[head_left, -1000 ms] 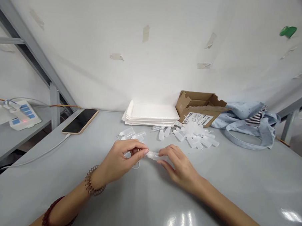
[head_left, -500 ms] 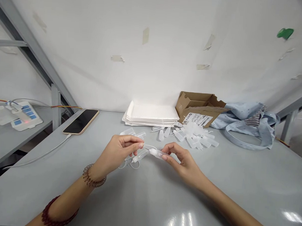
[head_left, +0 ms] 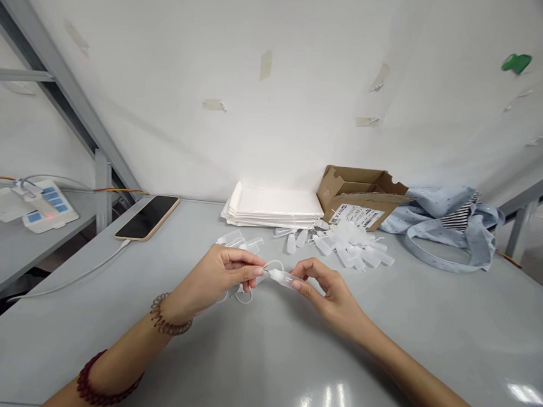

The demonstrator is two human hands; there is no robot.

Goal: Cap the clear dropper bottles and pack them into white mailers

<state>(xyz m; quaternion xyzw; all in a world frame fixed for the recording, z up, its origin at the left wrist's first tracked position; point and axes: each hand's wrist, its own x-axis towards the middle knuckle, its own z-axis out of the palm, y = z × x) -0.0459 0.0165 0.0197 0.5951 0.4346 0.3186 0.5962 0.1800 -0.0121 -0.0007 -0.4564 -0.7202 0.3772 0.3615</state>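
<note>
My right hand (head_left: pixel 324 290) grips a small translucent squeeze bottle (head_left: pixel 288 280) between thumb and fingers, its white top pointing left. A thin dark needle juts from that top towards my left hand (head_left: pixel 235 271). A thin white strap (head_left: pixel 275 262) arches from the bottle's neck to my left fingertips, which pinch its far end; whatever sits at that end is hidden. Behind and below my left hand lie a few similar bottles (head_left: pixel 253 244), with looped straps (head_left: pixel 244 298) showing, partly covered by the fingers.
A pile of translucent bottles (head_left: pixel 348 243) lies beyond my right hand. Behind it stand an open cardboard box (head_left: pixel 362 195) and a stack of white envelopes (head_left: pixel 275 206). A phone (head_left: pixel 147 218) on a cable is at left; a light blue cloth (head_left: pixel 437 217) lies at right.
My left hand has moved slightly right, so its fingertips are now closer to the needle and bottle top. The strap bows up more. My right hand keeps its grip, nearly still.
</note>
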